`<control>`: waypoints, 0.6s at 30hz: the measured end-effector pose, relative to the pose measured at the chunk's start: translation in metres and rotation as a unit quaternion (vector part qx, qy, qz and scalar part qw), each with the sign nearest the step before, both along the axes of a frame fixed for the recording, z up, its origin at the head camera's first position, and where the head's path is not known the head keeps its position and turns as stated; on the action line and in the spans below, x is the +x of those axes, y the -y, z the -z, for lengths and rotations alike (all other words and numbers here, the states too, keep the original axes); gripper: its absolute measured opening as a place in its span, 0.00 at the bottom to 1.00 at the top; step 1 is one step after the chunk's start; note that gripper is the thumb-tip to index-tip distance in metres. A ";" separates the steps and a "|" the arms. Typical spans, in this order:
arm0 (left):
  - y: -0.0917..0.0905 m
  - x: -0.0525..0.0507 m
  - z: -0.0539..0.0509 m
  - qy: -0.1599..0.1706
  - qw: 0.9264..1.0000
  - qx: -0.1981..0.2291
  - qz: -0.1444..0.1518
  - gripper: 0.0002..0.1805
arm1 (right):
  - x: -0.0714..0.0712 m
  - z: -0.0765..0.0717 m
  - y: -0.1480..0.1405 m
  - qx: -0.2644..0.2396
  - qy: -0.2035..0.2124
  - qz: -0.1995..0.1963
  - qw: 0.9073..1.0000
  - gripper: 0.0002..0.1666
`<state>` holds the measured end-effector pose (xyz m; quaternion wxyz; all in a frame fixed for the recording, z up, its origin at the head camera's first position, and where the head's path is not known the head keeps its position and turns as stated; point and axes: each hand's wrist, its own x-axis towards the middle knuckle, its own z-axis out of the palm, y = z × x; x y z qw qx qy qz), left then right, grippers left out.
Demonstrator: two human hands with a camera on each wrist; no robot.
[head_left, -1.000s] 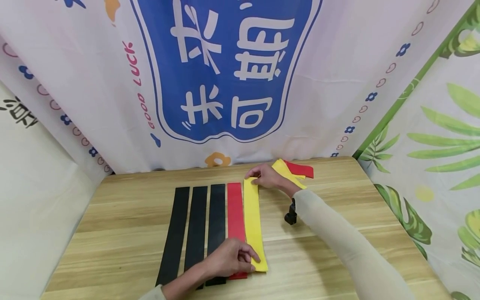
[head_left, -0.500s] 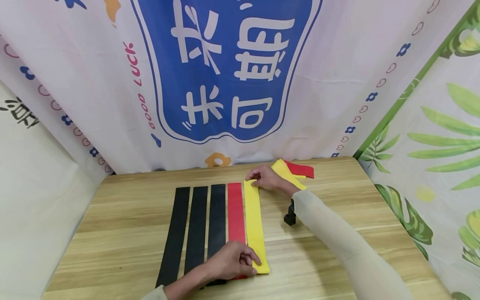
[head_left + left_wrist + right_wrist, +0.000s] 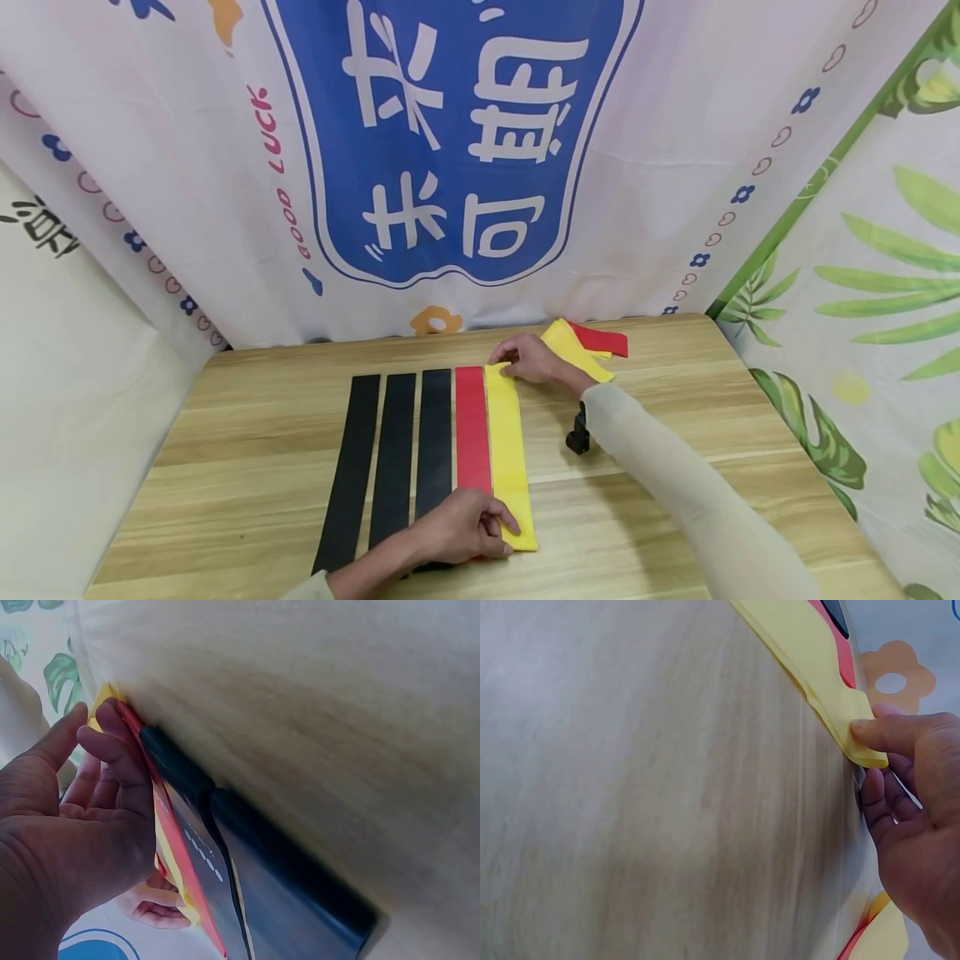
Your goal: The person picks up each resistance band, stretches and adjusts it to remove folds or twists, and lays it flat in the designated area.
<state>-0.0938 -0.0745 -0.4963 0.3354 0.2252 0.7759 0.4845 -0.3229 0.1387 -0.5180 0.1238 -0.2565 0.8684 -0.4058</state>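
A yellow resistance band (image 3: 507, 442) lies flat on the table, stretched lengthwise between my two hands. My left hand (image 3: 459, 529) pinches its near end, covering the near part of the red band (image 3: 472, 421) beside it. At the far end my right hand (image 3: 531, 357) holds the yellow band between thumb and fingers; the right wrist view shows the thumb (image 3: 889, 733) on top of it. Left of the red band, several black bands, such as the closest one (image 3: 434, 429), lie side by side with narrow gaps. Printed white marks show on a black band (image 3: 206, 851) in the left wrist view.
Behind my right wrist, another yellow band (image 3: 564, 346) and a red band (image 3: 602, 340) lie in a loose pile at the table's back. A small black object (image 3: 578, 433) shows by my right wrist. A printed curtain (image 3: 660, 125) hangs behind the wooden table (image 3: 232, 450).
The yellow band has shifted slightly toward me, and its far end has moved a little left, closer to the red band. Both hands keep hold of its ends.
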 end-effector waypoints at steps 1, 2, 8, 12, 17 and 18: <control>0.000 0.000 0.000 -0.003 1.000 -0.002 0.003 0.07 | 0.001 -0.001 0.000 0.001 0.001 0.000 1.000 0.13; 0.000 0.000 0.000 -0.002 1.000 -0.005 0.005 0.07 | 0.001 -0.001 0.000 0.002 0.001 0.000 1.000 0.13; 0.001 0.001 -0.004 0.013 1.000 -0.024 0.004 0.06 | 0.001 0.002 -0.001 0.001 -0.005 0.002 1.000 0.12; 0.001 0.001 -0.006 0.017 0.999 -0.028 0.007 0.05 | 0.002 0.001 -0.002 0.000 -0.008 0.006 1.000 0.11; 0.001 -0.001 -0.006 0.008 1.000 -0.028 0.008 0.06 | 0.005 -0.003 -0.006 -0.007 -0.004 0.018 1.000 0.12; 0.001 -0.001 -0.007 0.003 1.000 -0.027 0.008 0.07 | 0.006 -0.005 -0.007 -0.011 -0.004 0.020 1.000 0.12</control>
